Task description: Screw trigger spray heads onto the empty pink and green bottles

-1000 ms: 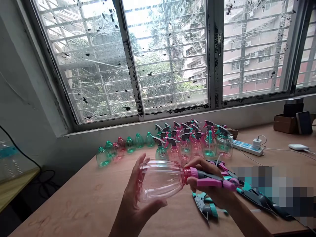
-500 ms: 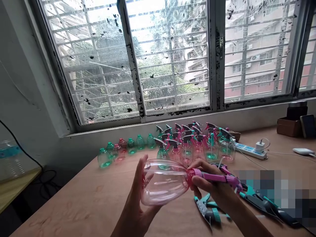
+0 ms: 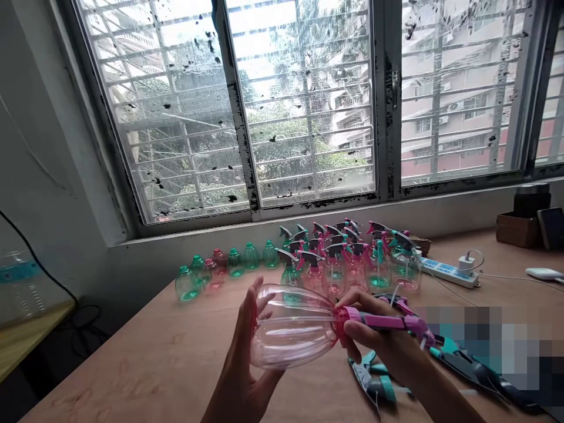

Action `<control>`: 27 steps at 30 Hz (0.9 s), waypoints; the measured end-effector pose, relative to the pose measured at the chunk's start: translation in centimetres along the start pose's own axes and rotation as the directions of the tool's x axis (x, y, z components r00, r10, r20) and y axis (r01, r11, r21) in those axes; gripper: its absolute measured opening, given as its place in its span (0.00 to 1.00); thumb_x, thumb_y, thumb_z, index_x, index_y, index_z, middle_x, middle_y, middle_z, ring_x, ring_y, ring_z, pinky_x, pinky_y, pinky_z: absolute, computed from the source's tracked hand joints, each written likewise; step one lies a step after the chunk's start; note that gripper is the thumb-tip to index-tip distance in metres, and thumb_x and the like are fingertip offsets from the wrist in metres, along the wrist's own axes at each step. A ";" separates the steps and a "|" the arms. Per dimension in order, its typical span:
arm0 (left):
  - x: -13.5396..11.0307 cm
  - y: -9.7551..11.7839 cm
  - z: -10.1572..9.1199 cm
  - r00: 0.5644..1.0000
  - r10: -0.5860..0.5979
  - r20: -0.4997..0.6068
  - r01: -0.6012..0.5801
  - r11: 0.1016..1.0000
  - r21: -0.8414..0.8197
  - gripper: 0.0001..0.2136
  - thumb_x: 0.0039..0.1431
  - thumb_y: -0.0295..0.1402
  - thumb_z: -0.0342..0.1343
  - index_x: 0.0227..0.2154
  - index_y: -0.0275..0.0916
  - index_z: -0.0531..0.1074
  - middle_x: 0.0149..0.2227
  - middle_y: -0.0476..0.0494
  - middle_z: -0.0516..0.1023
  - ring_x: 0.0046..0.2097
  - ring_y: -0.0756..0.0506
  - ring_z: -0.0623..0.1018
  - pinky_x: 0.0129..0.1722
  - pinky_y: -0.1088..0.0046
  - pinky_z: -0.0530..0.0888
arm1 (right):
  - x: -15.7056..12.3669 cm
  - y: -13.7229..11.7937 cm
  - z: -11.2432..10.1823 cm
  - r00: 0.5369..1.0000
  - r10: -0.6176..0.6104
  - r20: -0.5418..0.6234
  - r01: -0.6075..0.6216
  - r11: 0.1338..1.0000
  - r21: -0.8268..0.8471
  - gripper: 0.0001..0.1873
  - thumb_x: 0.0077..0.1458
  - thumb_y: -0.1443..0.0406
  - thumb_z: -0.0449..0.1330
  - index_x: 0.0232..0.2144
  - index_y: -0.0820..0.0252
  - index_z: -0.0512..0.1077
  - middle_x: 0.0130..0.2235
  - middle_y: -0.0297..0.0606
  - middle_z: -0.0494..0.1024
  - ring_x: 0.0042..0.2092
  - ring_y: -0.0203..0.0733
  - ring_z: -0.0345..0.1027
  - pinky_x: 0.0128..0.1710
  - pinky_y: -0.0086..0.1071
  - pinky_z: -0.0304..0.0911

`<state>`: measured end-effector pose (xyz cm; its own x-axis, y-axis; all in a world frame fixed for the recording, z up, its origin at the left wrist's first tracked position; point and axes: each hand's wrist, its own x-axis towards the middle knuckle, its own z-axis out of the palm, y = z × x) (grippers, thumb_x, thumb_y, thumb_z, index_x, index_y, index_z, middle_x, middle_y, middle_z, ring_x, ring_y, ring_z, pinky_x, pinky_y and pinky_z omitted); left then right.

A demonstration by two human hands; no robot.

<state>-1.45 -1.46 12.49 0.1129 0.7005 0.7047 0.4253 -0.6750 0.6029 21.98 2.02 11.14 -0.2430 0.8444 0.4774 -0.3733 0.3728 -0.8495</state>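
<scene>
A clear pink spray bottle (image 3: 291, 326) lies sideways in the air above the wooden table (image 3: 154, 364). My left hand (image 3: 247, 358) cups its round base, fingers and thumb wrapped around it. My right hand (image 3: 374, 341) pinches the pink collar and the pink trigger head (image 3: 388, 322) at the bottle's neck. The nozzle points right.
Several finished pink and teal spray bottles (image 3: 348, 258) stand in a cluster by the window sill. Headless bottles (image 3: 215, 267) stand to their left. Loose trigger heads (image 3: 374, 379) lie under my right hand. A power strip (image 3: 449, 271) and boxes (image 3: 517, 226) sit at the right.
The bottle has turned a little in my hands and the trigger head has rotated at the neck. The view has shifted slightly; both hands stay on the bottle.
</scene>
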 end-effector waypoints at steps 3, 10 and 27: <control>-0.1 0.1 -0.2 0.998 -0.058 0.028 0.058 0.998 0.007 0.40 0.63 0.47 0.58 0.69 0.65 0.38 0.73 0.45 0.52 0.66 0.31 0.67 0.62 0.46 0.69 | 0.1 0.2 0.1 1.000 0.005 -0.002 -0.004 0.999 0.045 0.16 0.55 0.55 0.69 0.34 0.57 0.69 0.23 0.31 0.78 0.20 0.34 0.66 0.21 0.27 0.59; 0.3 0.2 -1.1 0.985 -0.158 0.067 0.160 0.987 -0.032 0.43 0.53 0.50 0.66 0.69 0.58 0.50 0.72 0.43 0.55 0.67 0.28 0.66 0.64 0.45 0.66 | -0.1 0.1 0.1 0.999 -0.035 -0.026 0.033 0.995 -0.091 0.17 0.48 0.57 0.74 0.36 0.57 0.73 0.23 0.29 0.76 0.22 0.34 0.64 0.22 0.27 0.60; 0.2 -0.1 -0.9 0.998 -0.068 0.018 0.068 0.998 0.008 0.37 0.60 0.48 0.61 0.68 0.63 0.49 0.72 0.47 0.56 0.66 0.31 0.68 0.63 0.48 0.68 | 0.2 0.8 0.1 1.000 0.029 0.003 -0.029 0.999 0.036 0.17 0.52 0.55 0.71 0.35 0.58 0.71 0.24 0.32 0.78 0.21 0.35 0.67 0.21 0.28 0.59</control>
<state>-2.29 -1.47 12.97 0.1003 0.7489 0.6550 0.4395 -0.6240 0.6461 21.50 2.47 10.59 -0.2564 0.8537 0.4534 -0.3986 0.3340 -0.8542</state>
